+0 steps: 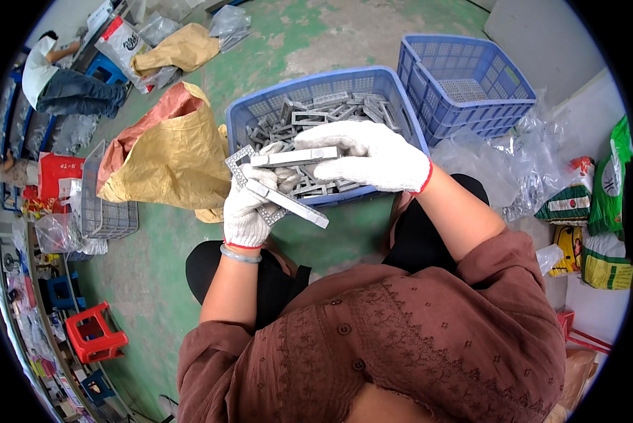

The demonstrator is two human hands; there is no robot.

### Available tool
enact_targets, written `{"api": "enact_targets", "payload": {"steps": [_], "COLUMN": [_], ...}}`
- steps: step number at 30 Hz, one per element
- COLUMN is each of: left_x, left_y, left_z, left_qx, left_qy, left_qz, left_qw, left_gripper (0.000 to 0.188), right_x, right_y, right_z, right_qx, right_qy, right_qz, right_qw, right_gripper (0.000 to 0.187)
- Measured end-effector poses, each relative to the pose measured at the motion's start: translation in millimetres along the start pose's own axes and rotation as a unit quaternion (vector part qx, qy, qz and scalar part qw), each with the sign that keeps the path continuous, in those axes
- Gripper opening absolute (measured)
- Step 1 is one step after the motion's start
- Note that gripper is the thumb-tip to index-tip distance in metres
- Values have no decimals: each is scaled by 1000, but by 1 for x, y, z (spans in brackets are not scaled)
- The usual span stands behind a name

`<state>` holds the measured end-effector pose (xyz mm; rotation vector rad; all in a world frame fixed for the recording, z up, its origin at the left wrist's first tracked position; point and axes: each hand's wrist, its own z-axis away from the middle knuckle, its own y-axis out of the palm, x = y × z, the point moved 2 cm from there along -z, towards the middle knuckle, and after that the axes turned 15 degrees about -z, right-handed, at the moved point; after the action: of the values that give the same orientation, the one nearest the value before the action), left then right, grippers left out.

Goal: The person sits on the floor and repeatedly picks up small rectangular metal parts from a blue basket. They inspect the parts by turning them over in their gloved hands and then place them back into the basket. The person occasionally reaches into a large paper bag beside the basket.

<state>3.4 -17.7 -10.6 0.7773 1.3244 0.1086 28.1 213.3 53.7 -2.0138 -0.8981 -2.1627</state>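
Note:
Both my hands wear white knit gloves with red cuffs. My left hand [244, 217] is closed around grey metal frame parts [288, 203], long narrow pieces with perforated faces that stick out past its fingers at angles. Between the fingers and thumb of my right hand [381, 156] is the end of another grey metal frame part [290, 157], held nearly level and pointing toward my left hand. Just beyond and beneath both hands stands a blue plastic crate [236, 113], heaped with loose grey metal frame parts [330, 113]. Gloved fingers hide portions of the held pieces.
Left of the crate slumps a yellow woven sack [168, 166]. A second blue crate [464, 116] stands at the back right, near clear plastic bags [521, 176] and packed bags [605, 190]. A red stool [96, 331] is at left. Another person [66, 81] bends over at far left.

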Motion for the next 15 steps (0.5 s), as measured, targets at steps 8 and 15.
{"api": "enact_targets", "payload": {"steps": [8, 15], "left_x": [-2, -6], "left_y": [-2, 5], "left_z": [1, 8], "left_qx": [17, 20], "left_qy": [-3, 32], "left_qz": [-22, -48], "left_qw": [1000, 998], "left_gripper": [77, 68], "right_x": [-6, -5], "right_y": [-12, -18], "right_z": [-3, -4], "right_qx": [13, 36], "right_qy": [-58, -77], "right_qz": [61, -34], "right_qw": [996, 996], "right_gripper": [41, 43]}}
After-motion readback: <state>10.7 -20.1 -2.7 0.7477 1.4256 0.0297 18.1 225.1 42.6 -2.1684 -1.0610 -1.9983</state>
